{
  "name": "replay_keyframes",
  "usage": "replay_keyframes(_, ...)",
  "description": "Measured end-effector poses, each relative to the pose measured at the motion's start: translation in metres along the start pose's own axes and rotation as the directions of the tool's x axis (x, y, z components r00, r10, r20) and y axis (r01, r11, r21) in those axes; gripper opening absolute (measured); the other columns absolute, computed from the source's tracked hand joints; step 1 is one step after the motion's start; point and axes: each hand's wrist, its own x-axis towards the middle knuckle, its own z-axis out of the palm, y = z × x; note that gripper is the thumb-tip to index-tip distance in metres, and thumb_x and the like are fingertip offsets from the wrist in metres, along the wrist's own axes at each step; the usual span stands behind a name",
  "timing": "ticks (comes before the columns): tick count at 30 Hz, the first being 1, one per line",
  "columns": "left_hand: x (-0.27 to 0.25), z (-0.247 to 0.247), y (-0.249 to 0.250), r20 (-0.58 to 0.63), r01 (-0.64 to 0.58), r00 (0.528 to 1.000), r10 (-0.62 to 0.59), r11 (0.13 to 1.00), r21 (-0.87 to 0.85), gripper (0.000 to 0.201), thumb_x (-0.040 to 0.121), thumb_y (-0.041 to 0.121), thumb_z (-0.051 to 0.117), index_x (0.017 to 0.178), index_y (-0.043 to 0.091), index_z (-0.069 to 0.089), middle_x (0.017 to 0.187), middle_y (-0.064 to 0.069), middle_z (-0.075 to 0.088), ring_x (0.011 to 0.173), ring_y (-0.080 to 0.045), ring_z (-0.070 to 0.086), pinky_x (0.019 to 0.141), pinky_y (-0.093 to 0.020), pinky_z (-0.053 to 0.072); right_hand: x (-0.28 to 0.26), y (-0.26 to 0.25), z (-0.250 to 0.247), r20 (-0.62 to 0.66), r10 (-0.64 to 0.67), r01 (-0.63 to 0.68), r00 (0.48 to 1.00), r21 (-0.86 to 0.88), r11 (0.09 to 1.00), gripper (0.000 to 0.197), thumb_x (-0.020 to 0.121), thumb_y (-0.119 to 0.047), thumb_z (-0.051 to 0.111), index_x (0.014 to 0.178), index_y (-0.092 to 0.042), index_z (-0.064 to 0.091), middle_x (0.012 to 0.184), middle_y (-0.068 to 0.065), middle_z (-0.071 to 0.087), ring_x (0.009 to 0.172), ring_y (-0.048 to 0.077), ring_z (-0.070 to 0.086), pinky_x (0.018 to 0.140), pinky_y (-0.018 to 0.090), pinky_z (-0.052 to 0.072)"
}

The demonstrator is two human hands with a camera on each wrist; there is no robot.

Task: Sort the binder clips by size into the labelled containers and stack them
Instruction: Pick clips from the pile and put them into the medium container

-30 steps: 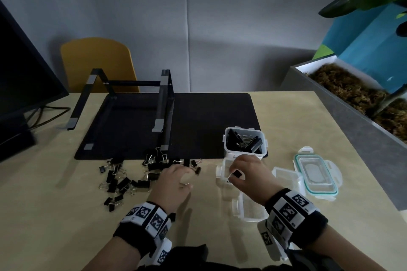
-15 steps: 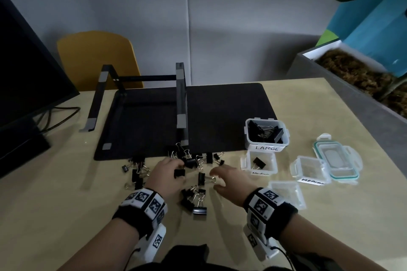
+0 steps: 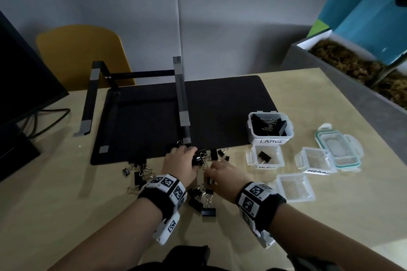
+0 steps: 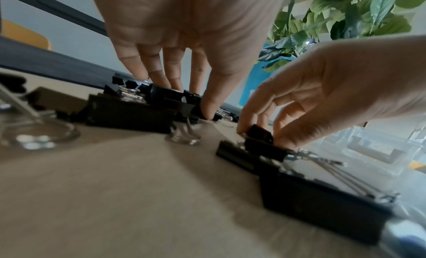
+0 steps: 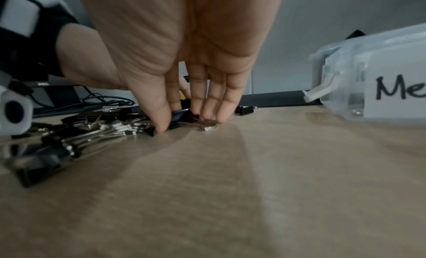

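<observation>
Several black binder clips (image 3: 201, 201) lie loose on the table at the mat's front edge. My left hand (image 3: 187, 156) reaches into the far part of the pile. Its thumb and fingers (image 4: 159, 76) close round a black clip (image 4: 170, 96). Just to its right, my right hand (image 3: 209, 177) pinches a small black clip (image 5: 178, 118) between thumb and fingers, low on the table; the left wrist view also shows this clip (image 4: 259, 134). The LARGE container (image 3: 273, 141) holds several big clips. In the Medium container (image 3: 276, 152) lies one clip (image 3: 264, 156).
A second box labelled MEDIUM (image 3: 317, 170) and an unlabelled clear box (image 3: 295, 187) stand empty to the right, beside a teal-rimmed lid (image 3: 339, 149). A laptop stand (image 3: 182, 99) sits on the black mat (image 3: 220, 105). A monitor (image 3: 24, 86) stands left, a planter (image 3: 356, 77) right.
My right hand left the Medium container, where one clip now lies, and came back left to the pile to pinch another. My left hand reached further into the clips.
</observation>
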Motion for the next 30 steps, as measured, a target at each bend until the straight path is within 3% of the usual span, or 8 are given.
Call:
replay_keyframes(5, 0.003, 0.000, 0.003, -0.036, 0.000, 0.999, 0.001, 1.000, 0.030, 0.039, 0.086, 0.041, 0.056, 0.122, 0.027, 0.050, 0.114, 0.001, 0.061, 0.110, -0.022, 0.050, 0.095, -0.036, 0.036, 0.001, -0.001, -0.001, 0.007, 0.095, -0.095, 0.995, 0.069, 0.993, 0.033, 0.089, -0.018, 0.048, 0.122, -0.015, 0.051, 0.124, 0.010, 0.050, 0.120, 0.028, 0.042, 0.095, 0.039, 0.045)
replay_keyframes(9, 0.001, -0.003, 0.003, -0.042, 0.000, 0.999, -0.002, 0.999, -0.043, 0.029, 0.085, 0.037, 0.057, 0.113, 0.030, 0.053, 0.105, 0.006, 0.065, 0.104, -0.019, 0.054, 0.094, -0.034, 0.037, -0.006, 0.006, -0.016, -0.128, 0.173, -0.130, 0.976, 0.294, 0.947, 0.037, 0.083, -0.023, 0.056, 0.119, -0.017, 0.055, 0.116, 0.006, 0.054, 0.112, 0.023, 0.047, 0.092, 0.031, 0.043)
replay_keyframes(13, 0.000, -0.011, 0.004, -0.024, 0.027, 0.999, -0.033, 0.979, -0.203, 0.023, 0.087, 0.031, 0.058, 0.110, 0.028, 0.057, 0.102, 0.006, 0.064, 0.100, -0.016, 0.058, 0.094, -0.032, 0.042, -0.018, 0.028, -0.041, -0.270, 0.282, -0.146, 0.921, 0.434, 0.889, 0.030, 0.083, -0.024, 0.061, 0.112, -0.021, 0.066, 0.104, 0.003, 0.055, 0.094, 0.018, 0.056, 0.076, 0.017, 0.041)
replay_keyframes(16, -0.003, -0.016, 0.013, -0.017, -0.006, 1.000, 0.001, 0.960, -0.279, 0.018, 0.090, 0.025, 0.056, 0.107, 0.024, 0.063, 0.093, 0.006, 0.062, 0.090, -0.012, 0.058, 0.086, -0.027, 0.049, -0.027, 0.055, -0.058, -0.291, 0.361, -0.189, 0.886, 0.484, 0.854, 0.023, 0.082, -0.022, 0.063, 0.104, -0.021, 0.069, 0.096, -0.003, 0.053, 0.082, 0.011, 0.052, 0.064, 0.005, 0.033)
replay_keyframes(19, -0.003, -0.018, 0.027, -0.019, -0.038, 0.999, 0.034, 0.953, -0.302, 0.015, 0.091, 0.022, 0.055, 0.101, 0.022, 0.066, 0.087, 0.009, 0.060, 0.083, -0.008, 0.056, 0.082, -0.024, 0.050, -0.037, 0.080, -0.068, -0.270, 0.423, -0.236, 0.865, 0.526, 0.817, 0.021, 0.080, -0.019, 0.065, 0.101, -0.020, 0.067, 0.098, -0.003, 0.057, 0.084, 0.011, 0.055, 0.071, 0.016, 0.037)
replay_keyframes(23, 0.000, -0.022, 0.045, -0.046, -0.014, 0.999, -0.005, 0.923, -0.386, 0.010, 0.089, 0.024, 0.058, 0.093, 0.023, 0.067, 0.075, 0.011, 0.059, 0.072, -0.004, 0.056, 0.072, -0.022, 0.050, -0.045, 0.107, -0.071, -0.248, 0.468, -0.290, 0.849, 0.521, 0.803, 0.017, 0.076, -0.015, 0.066, 0.092, -0.017, 0.063, 0.097, 0.002, 0.063, 0.082, 0.013, 0.057, 0.071, 0.019, 0.038)
replay_keyframes(28, 0.008, -0.025, 0.069, -0.072, -0.054, 0.997, 0.025, 0.899, -0.435, 0.008, 0.088, 0.021, 0.058, 0.086, 0.020, 0.065, 0.078, 0.012, 0.060, 0.068, 0.000, 0.054, 0.063, -0.009, 0.040, -0.052, 0.125, -0.069, -0.172, 0.414, -0.299, 0.894, 0.461, 0.836, 0.011, 0.078, -0.020, 0.066, 0.086, -0.023, 0.058, 0.096, -0.006, 0.062, 0.088, 0.014, 0.055, 0.074, 0.024, 0.039)
replay_keyframes(30, 0.012, -0.026, 0.077, -0.067, -0.068, 0.997, 0.043, 0.890, -0.451, 0.005, 0.088, 0.021, 0.058, 0.086, 0.021, 0.063, 0.078, 0.012, 0.060, 0.068, 0.000, 0.055, 0.063, -0.011, 0.041, -0.054, 0.130, -0.067, -0.150, 0.395, -0.310, 0.906, 0.402, 0.862, 0.010, 0.080, -0.021, 0.063, 0.088, -0.023, 0.058, 0.098, -0.006, 0.060, 0.092, 0.016, 0.052, 0.077, 0.027, 0.040)
